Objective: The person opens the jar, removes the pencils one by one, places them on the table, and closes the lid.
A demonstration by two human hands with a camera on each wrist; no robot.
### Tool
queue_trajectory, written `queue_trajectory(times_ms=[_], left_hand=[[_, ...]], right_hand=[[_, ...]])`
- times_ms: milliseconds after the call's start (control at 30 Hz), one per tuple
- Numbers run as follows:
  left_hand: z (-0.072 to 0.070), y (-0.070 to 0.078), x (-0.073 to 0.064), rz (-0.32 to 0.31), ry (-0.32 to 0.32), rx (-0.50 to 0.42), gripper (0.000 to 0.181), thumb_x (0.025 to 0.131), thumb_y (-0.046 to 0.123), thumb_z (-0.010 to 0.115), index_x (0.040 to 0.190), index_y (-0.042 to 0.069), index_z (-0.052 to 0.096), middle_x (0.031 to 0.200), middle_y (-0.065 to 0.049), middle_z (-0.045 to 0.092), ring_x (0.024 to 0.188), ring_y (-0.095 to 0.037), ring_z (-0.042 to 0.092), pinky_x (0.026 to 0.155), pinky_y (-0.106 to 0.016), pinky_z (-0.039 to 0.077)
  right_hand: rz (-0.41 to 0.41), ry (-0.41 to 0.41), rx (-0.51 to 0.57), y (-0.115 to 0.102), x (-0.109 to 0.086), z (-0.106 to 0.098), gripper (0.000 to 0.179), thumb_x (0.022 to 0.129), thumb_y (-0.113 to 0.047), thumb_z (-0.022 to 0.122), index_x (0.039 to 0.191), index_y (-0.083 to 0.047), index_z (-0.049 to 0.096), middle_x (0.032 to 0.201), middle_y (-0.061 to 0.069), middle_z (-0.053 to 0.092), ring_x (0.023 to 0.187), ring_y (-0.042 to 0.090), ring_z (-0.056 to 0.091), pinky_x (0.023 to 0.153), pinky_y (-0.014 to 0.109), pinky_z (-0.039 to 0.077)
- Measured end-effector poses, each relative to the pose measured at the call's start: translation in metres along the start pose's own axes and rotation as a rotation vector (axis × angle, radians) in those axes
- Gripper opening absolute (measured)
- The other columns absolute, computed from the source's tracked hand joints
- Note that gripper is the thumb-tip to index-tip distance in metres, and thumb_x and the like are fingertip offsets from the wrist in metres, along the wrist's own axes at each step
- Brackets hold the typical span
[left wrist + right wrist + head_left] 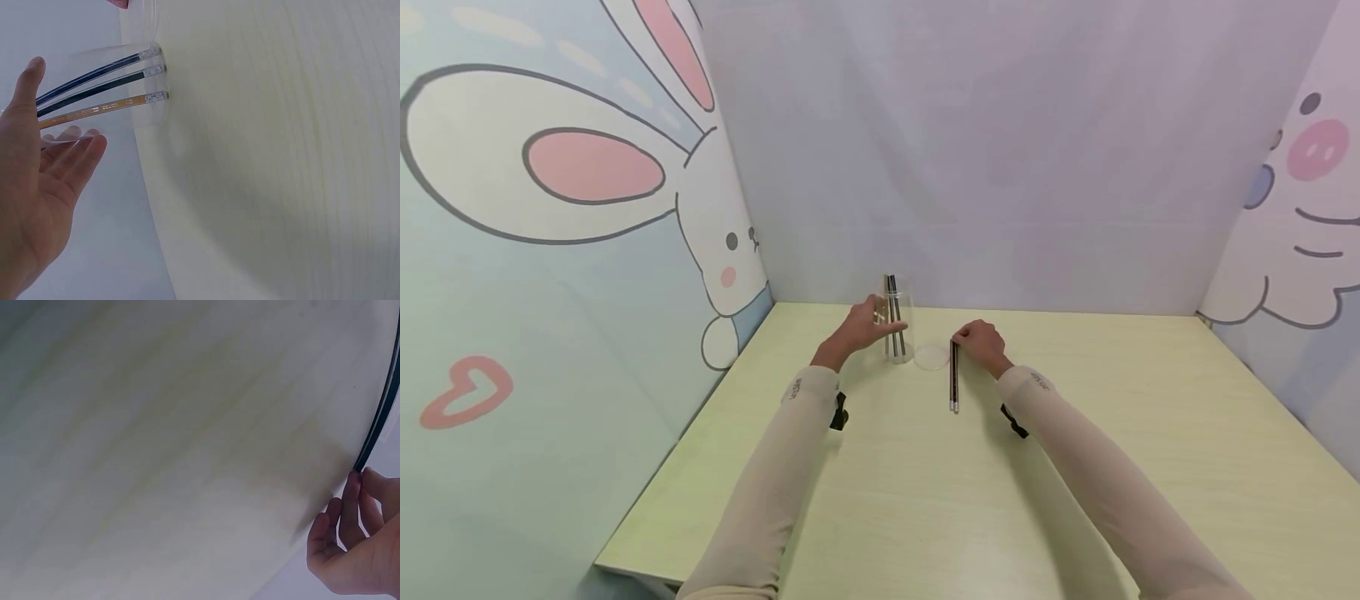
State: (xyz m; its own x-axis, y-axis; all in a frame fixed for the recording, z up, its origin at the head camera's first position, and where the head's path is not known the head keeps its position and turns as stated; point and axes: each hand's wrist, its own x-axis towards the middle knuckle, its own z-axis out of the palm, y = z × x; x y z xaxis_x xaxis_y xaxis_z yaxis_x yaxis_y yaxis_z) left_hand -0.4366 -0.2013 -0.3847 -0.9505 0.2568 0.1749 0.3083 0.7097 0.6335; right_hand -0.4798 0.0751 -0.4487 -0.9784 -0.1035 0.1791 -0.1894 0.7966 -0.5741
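A clear plastic cylinder (907,312) stands upright near the back of the table, with pencils (100,109) inside: two dark and one orange, their eraser ends down. My left hand (862,327) holds the cylinder's side, thumb (30,81) and fingers on opposite sides of it. Right of the cylinder, two dark pencils (953,379) lie side by side, eraser ends toward me. At their far ends my right hand (981,340) pinches with thumb and index finger; in the right wrist view a dark pencil (378,415) runs up from those fingertips.
A round clear lid (932,357) lies on the pale wooden table (895,500) between the cylinder and the loose pencils. A plain pale wall (970,150) rises right behind the table. Cartoon-printed walls (550,333) flank it on both sides.
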Motion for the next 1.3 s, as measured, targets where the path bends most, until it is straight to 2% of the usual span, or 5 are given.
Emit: queue_trajectory(times_ms=[167,400,733,967,1300], left_hand=[[0.001,0.001,0.001,0.006,0.000,-0.006,0.076,0.095,0.052,0.074,0.142,0.001,0.043,0.122,-0.018,0.060,0.110,-0.031,0.062,0.092,-0.047,0.054],[0.002,0.001,0.001,-0.005,-0.011,0.005,0.075,0.095,0.053,0.073,0.141,0.001,0.044,0.126,-0.018,0.059,0.113,-0.031,0.061,0.093,-0.047,0.054],[0.002,0.002,0.001,-0.001,-0.015,-0.005,0.074,0.096,0.051,0.072,0.141,0.001,0.042,0.130,-0.023,0.058,0.115,-0.033,0.060,0.095,-0.048,0.053],[0.003,-0.001,0.003,0.001,-0.013,-0.012,0.074,0.096,0.051,0.073,0.142,0.001,0.043,0.129,-0.020,0.059,0.114,-0.032,0.060,0.094,-0.047,0.054],[0.003,-0.003,0.004,-0.003,-0.012,-0.002,0.073,0.095,0.052,0.074,0.140,0.003,0.044,0.127,-0.019,0.059,0.112,-0.032,0.061,0.093,-0.046,0.054]], right_hand=[[0.004,-0.005,0.004,-0.001,-0.004,-0.005,0.023,0.100,-0.022,0.067,0.111,-0.006,0.081,0.116,0.013,0.076,0.091,0.025,0.069,0.060,0.030,0.046],[-0.040,-0.004,0.020,-0.003,-0.016,-0.017,0.023,0.100,-0.018,0.066,0.110,-0.005,0.081,0.109,0.013,0.078,0.078,0.020,0.066,0.058,0.029,0.047],[-0.095,-0.006,-0.030,-0.001,-0.009,-0.035,0.027,0.102,-0.026,0.069,0.118,-0.006,0.078,0.120,0.014,0.075,0.102,0.032,0.072,0.064,0.035,0.055],[-0.134,0.023,-0.017,-0.014,-0.007,-0.051,0.030,0.101,-0.027,0.070,0.122,-0.006,0.076,0.120,0.014,0.075,0.108,0.033,0.071,0.064,0.039,0.056],[-0.250,0.041,0.000,-0.043,-0.003,-0.069,0.031,0.103,-0.024,0.069,0.124,-0.002,0.074,0.122,0.017,0.074,0.110,0.034,0.070,0.082,0.047,0.058]])
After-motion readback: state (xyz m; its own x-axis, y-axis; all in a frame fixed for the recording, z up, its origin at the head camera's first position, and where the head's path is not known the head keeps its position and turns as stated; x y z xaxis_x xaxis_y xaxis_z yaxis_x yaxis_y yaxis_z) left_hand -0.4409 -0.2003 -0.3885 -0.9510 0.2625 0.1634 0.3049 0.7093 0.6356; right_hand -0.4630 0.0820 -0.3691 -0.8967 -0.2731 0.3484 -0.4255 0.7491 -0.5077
